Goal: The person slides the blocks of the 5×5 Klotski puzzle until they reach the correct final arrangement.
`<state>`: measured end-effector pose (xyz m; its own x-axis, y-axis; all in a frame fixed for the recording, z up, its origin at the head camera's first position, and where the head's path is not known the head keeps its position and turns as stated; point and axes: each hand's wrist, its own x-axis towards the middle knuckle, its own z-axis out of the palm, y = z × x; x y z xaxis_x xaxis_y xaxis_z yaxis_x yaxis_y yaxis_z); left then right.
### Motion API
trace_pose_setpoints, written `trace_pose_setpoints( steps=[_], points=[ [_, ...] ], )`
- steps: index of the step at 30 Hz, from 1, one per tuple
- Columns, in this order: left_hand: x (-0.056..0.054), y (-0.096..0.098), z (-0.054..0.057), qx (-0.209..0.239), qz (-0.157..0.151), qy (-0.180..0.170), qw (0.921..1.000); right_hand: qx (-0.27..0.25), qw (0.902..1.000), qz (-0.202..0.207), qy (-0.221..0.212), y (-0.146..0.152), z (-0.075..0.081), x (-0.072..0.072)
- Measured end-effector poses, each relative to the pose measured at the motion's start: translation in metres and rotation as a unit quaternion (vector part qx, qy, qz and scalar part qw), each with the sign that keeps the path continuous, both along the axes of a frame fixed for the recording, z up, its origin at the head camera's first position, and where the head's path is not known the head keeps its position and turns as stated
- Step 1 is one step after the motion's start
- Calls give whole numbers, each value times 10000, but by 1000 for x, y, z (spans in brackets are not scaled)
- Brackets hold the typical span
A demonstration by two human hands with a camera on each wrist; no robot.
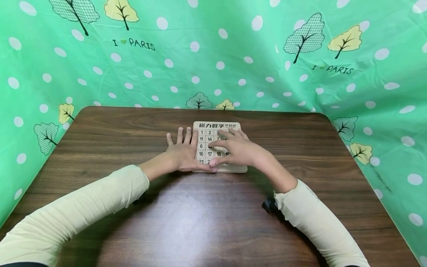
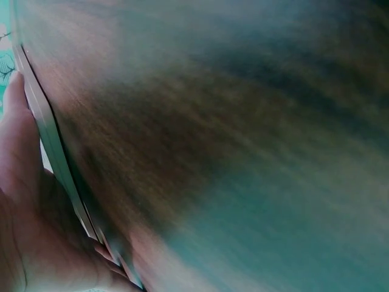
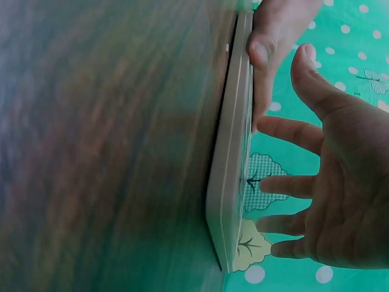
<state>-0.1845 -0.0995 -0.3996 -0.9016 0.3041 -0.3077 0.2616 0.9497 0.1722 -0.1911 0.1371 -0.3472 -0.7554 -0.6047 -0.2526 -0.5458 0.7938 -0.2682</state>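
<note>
A pale number sliding puzzle (image 1: 231,169), with rows of numbered tiles and Chinese lettering along its top, lies flat on the table. My left hand (image 1: 182,154) rests against its left side, fingers straight and spread, with the thumb stretched along the near edge. Over the right half of the tiles hovers my right hand (image 1: 243,150), its fingers spread and slightly bent, hiding many numbers. The right wrist view shows those fingertips (image 3: 267,184) just above the board face, pinching nothing. There the left thumb (image 3: 260,55) presses at the board's edge.
The dark wood-grain table (image 1: 160,230) extends around the puzzle on all sides. A green polka-dot curtain (image 1: 220,66) with printed trees hangs behind and beside it. Pale sleeves cover both forearms, and a black strap piece (image 1: 268,204) shows under the right wrist.
</note>
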Motion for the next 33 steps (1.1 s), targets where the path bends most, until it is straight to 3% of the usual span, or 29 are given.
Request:
trace_pose_setpoints(
  steps=[10, 33],
  points=[
    [0, -4, -1, 80, 8, -43, 10000, 247, 9997, 22, 63, -6, -1, 4],
    [2, 0, 4, 184, 71, -119, 9997, 201, 9995, -244, -88, 29, -1, 0]
  ],
)
